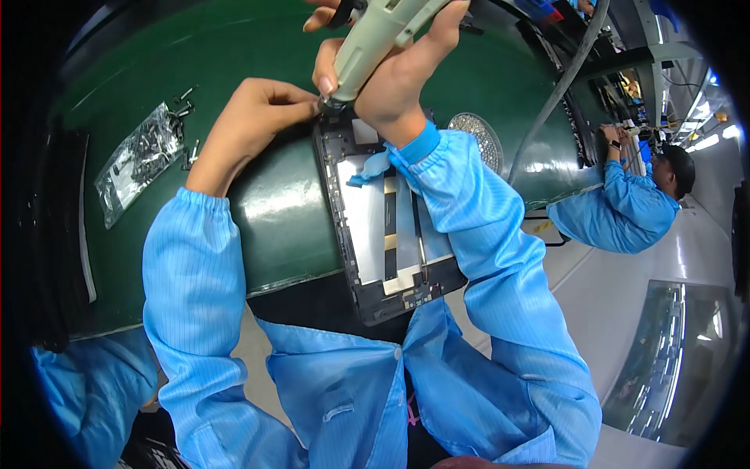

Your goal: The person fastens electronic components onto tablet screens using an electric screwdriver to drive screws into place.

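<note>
A blue jacket (336, 391) spreads below. The right hand (394, 90) has its grip wrapped round a pale power screwdriver (373, 47), tip at the opened tablet (366, 227) overhanging the table (285, 215); the left hand (258, 113) pinches together beside it.

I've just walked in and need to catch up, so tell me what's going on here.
A person in blue sleeves has a pale power tool in the right hand, its tip down at the top left corner of an opened tablet. The fingers of the left hand are pinched beside that tip; whether they hold anything is hidden. A clear bag of small dark parts lies on the green table to the left.
</note>
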Action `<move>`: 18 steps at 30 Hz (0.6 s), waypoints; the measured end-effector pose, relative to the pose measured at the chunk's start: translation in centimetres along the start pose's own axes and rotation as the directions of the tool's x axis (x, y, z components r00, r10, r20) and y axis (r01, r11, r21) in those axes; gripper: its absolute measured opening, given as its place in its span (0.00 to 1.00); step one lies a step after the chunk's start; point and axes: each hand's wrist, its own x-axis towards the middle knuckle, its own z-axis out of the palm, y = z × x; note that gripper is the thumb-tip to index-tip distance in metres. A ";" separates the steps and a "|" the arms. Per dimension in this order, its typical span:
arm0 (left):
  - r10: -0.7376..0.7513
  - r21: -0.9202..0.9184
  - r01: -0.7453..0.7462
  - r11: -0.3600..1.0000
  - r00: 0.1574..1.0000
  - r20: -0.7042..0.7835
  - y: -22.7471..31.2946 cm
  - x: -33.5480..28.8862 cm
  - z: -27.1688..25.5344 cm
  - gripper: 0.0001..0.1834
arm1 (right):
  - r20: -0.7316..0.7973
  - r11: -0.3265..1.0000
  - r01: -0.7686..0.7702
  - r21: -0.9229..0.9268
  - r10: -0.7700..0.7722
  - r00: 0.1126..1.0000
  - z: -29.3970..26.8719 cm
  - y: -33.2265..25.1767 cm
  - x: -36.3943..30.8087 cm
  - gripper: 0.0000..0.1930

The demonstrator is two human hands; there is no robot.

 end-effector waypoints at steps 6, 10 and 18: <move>-0.025 0.044 0.026 0.999 0.999 -0.029 0.4 -0.1 -0.1 0.12 | -0.021 0.992 -0.048 0.113 0.050 0.999 0.5 -0.4 -0.1 0.62; -0.006 0.071 0.008 0.997 1.000 -0.029 0.5 0.1 -0.3 0.14 | 0.110 0.975 0.066 0.215 -0.091 0.990 1.9 -1.9 0.2 0.15; 0.081 0.081 -0.078 0.994 0.996 -0.034 -0.5 0.3 -0.2 0.14 | 0.016 0.995 0.052 -0.086 -0.051 0.999 0.5 0.0 -0.2 0.47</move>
